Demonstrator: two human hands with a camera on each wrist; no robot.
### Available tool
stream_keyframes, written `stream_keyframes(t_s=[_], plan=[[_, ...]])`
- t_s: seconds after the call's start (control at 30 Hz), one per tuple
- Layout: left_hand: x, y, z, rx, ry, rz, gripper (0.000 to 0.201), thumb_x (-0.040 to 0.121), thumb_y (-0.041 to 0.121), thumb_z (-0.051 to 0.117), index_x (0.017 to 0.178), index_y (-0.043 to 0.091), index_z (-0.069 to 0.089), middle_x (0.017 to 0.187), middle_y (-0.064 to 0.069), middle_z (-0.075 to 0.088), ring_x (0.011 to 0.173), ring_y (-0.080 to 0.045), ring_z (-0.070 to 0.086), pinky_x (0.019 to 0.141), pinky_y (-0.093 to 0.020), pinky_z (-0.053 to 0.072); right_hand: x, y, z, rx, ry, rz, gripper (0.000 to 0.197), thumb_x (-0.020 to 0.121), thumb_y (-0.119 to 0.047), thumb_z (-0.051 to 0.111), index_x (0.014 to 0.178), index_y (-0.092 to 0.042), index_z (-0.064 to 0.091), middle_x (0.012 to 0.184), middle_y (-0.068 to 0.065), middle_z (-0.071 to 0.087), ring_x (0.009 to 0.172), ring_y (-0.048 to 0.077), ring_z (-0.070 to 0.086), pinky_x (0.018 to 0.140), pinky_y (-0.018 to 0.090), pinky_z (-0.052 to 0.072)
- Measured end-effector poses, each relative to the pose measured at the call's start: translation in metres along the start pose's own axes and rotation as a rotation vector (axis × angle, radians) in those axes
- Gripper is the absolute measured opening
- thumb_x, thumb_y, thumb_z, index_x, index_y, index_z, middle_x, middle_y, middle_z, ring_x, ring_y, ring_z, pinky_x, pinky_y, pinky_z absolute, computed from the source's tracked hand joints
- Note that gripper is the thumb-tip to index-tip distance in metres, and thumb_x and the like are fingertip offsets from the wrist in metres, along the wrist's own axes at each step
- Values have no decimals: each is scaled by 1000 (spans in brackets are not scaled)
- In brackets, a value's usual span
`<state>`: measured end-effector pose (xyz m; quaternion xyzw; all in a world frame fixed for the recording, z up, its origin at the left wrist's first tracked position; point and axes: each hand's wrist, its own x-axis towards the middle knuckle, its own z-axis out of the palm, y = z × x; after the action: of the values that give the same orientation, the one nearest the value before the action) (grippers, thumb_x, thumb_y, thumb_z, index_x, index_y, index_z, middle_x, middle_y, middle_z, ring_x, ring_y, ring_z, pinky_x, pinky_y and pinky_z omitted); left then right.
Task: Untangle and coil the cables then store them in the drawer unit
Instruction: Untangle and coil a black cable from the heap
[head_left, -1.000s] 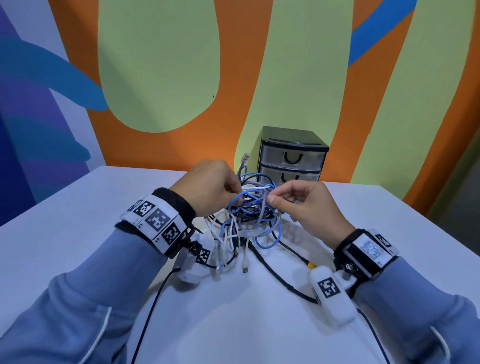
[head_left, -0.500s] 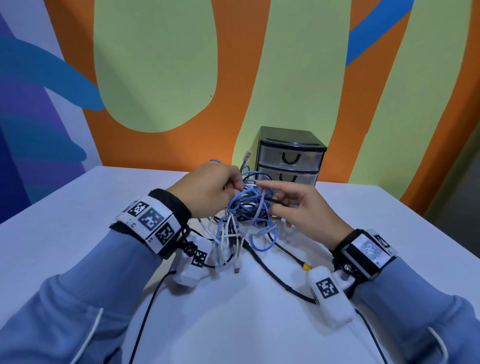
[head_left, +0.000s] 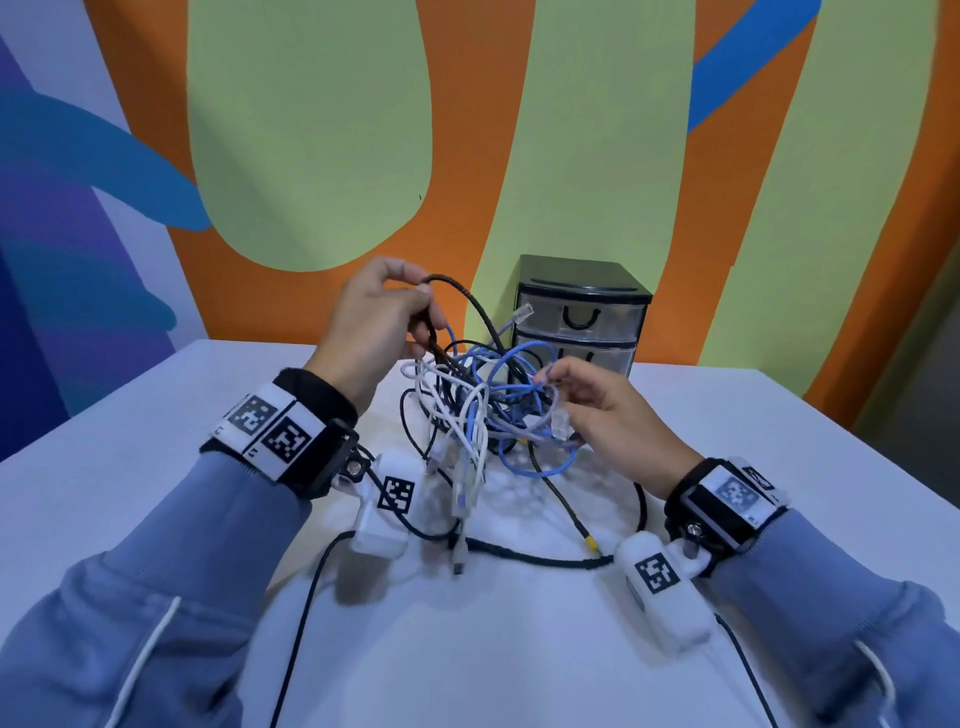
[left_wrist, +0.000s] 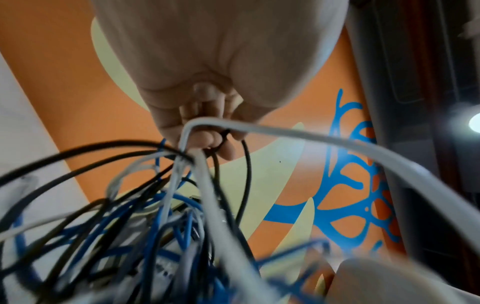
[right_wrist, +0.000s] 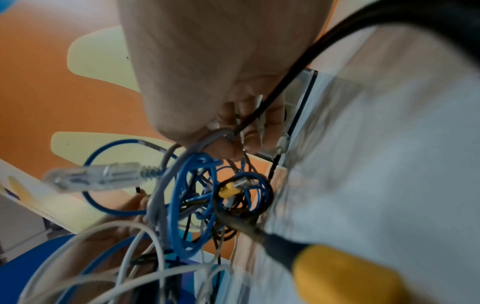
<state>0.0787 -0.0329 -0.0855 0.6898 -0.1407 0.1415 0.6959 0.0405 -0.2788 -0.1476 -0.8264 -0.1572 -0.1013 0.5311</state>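
Note:
A tangle of blue, white, grey and black cables (head_left: 483, 405) hangs above the white table (head_left: 156, 426), lifted between both hands. My left hand (head_left: 374, 322) is raised at the left and pinches a loop of black braided cable (head_left: 467, 299), also seen in the left wrist view at my fingers (left_wrist: 221, 142). My right hand (head_left: 597, 400) is lower on the right and pinches a grey cable (right_wrist: 215, 135) in the knot, with blue cable (right_wrist: 182, 195) looped beside it. A small drawer unit (head_left: 582, 306) with closed drawers stands behind the tangle.
Black cable with a yellow plug (head_left: 591, 543) trails on the table toward my right wrist. A clear network plug (right_wrist: 98, 176) dangles near the right hand. The painted wall (head_left: 311, 156) rises just behind the drawer unit.
My left hand has risen and moved left, pulling a black cable loop up out of the tangle. The right hand has dropped slightly and holds the knot lower right.

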Motion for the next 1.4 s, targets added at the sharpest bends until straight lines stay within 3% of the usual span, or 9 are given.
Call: stream_keyframes(t_s=[0.13, 0.3, 0.4, 0.67, 0.9, 1.03, 1.13, 1.2, 1.4], plan=[[-5, 8, -3, 80, -133, 10, 26, 92, 0, 50, 103, 5, 73, 62, -4, 55, 56, -16, 37, 57, -32, 28, 3, 6, 2, 24, 2, -21, 38, 99, 10, 51, 102, -23, 70, 100, 31, 66, 76, 28, 59, 61, 34, 52], [-15, 12, 0, 248, -331, 120, 21, 100, 20, 69, 92, 3, 79, 64, 13, 63, 60, -1, 49, 63, -20, 35, 3, 10, 1, 46, 27, -25, 35, 99, 7, 56, 97, -24, 72, 85, 17, 66, 76, 28, 56, 75, 50, 47], [-16, 8, 0, 277, -370, 183, 36, 90, 48, 79, 80, 14, 82, 80, -24, 67, 72, -21, 50, 76, -29, 34, 3, 9, 1, 52, 49, -16, 26, 101, 6, 56, 99, -16, 70, 87, 14, 67, 76, 27, 56, 75, 49, 45], [-9, -2, 3, 137, -159, 134, 29, 100, 35, 71, 90, 10, 83, 75, -3, 68, 72, -13, 59, 71, -27, 47, 0, 4, -1, 11, 66, 22, 28, 102, 6, 49, 102, -15, 67, 92, 30, 63, 71, 23, 54, 48, 18, 42], [-5, 3, -3, -102, -167, -21, 17, 99, 24, 72, 93, 8, 73, 66, -1, 54, 58, -18, 50, 62, -28, 44, 0, 3, -5, 24, 78, 38, 28, 102, 4, 51, 97, -15, 71, 100, 31, 64, 76, 26, 56, 68, 35, 49], [-9, 2, 1, -9, -235, 31, 36, 100, 29, 72, 94, -6, 73, 57, 4, 33, 55, -18, 28, 60, -32, 27, -3, -4, -8, 74, 77, 85, 35, 96, 4, 36, 96, 0, 70, 77, 13, 60, 69, 23, 50, 51, 23, 43], [-7, 2, -1, 1, -133, 41, 28, 105, 24, 66, 82, 7, 69, 56, 5, 45, 50, -13, 35, 58, -27, 33, -6, -5, -8, 54, 80, 61, 46, 109, -35, 49, 92, 4, 66, 75, 7, 51, 68, 20, 49, 57, 29, 42], [-3, 0, -3, -34, -50, 44, 29, 107, 24, 61, 80, 14, 63, 63, 2, 57, 50, -12, 44, 59, -27, 40, -5, -3, -6, 1, 90, 35, 63, 98, -59, 62, 86, 3, 60, 71, 2, 46, 65, 19, 47, 59, 30, 43], [3, 2, -7, -420, 140, -15, 28, 113, 21, 48, 86, 17, 51, 66, 1, 51, 54, -15, 40, 60, -29, 44, -1, 4, -5, -26, 114, -9, 60, 84, -53, 82, 74, -1, 55, 66, 9, 41, 59, 21, 35, 54, 29, 34]])
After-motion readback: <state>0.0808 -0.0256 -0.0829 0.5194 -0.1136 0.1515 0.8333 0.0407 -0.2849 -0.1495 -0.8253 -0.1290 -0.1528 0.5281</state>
